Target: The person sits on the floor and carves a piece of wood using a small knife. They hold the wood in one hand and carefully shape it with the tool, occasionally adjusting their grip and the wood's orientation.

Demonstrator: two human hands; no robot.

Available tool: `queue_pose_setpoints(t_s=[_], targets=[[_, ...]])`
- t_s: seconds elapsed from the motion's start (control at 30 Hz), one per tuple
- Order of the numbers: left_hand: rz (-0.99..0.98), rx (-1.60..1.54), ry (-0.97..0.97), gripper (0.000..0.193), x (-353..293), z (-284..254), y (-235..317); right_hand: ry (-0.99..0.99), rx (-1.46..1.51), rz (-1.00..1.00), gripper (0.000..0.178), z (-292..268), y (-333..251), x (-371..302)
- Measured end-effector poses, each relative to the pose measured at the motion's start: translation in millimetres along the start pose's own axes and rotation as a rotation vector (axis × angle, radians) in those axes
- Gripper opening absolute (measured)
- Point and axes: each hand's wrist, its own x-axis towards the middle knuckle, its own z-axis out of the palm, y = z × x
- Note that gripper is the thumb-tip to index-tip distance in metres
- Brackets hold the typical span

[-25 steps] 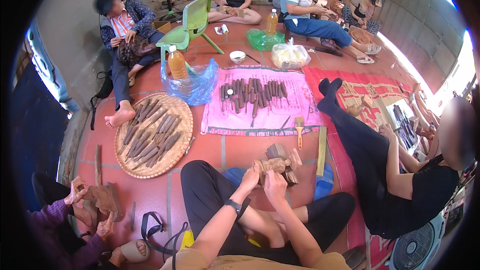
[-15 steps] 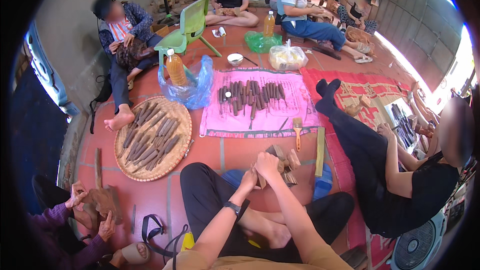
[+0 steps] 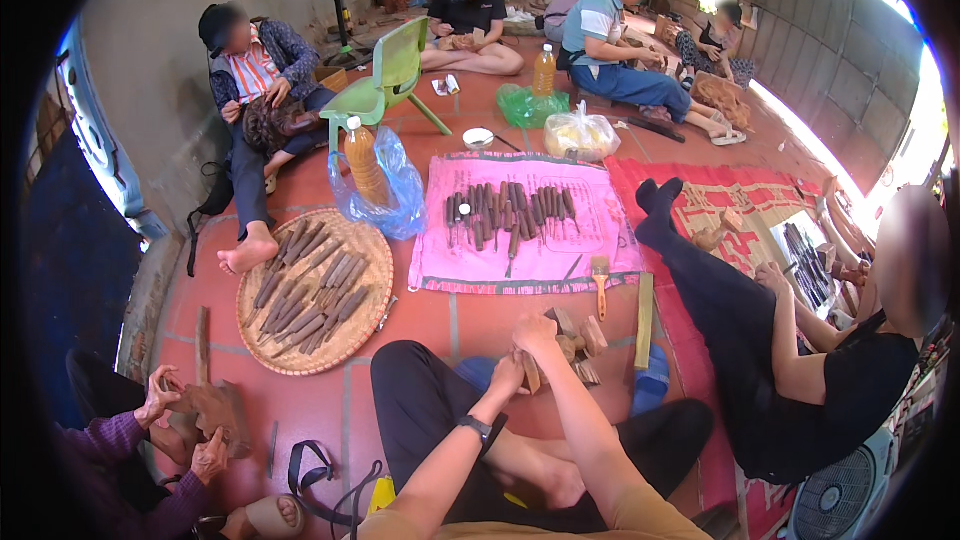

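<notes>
Head view: a wood piece is held low in the centre. It appears to be gripped by the left hand, fingers closed. The right hand is set against the left at 1 o'clock; its grip is mostly hidden, so its state can't be told. Wooden blocks are grouped just beside, at 2 o'clock. At 12, dark-handled tools are laid on a pink cloth; at 10, more are heaped on a round woven tray.
</notes>
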Motion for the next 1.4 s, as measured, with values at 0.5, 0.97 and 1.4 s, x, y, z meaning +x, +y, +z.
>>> queue_pose_setpoints(t_s=[0.5, 0.97, 1.4], targets=[[0.054, -0.004, 0.01, 0.06, 25, -2, -32, 0.739, 0.37, -0.222, 0.004, 18, 19, -140], [0.006, -0.052, -0.09, 0.062, -6, 2, 6, 0.555, 0.238, -0.117, 0.01, 6, 14, -101], [-0.013, -0.036, -0.05, 0.061, -4, 1, 7, -0.082, 0.027, 0.041, 0.025, 23, 8, 31]])
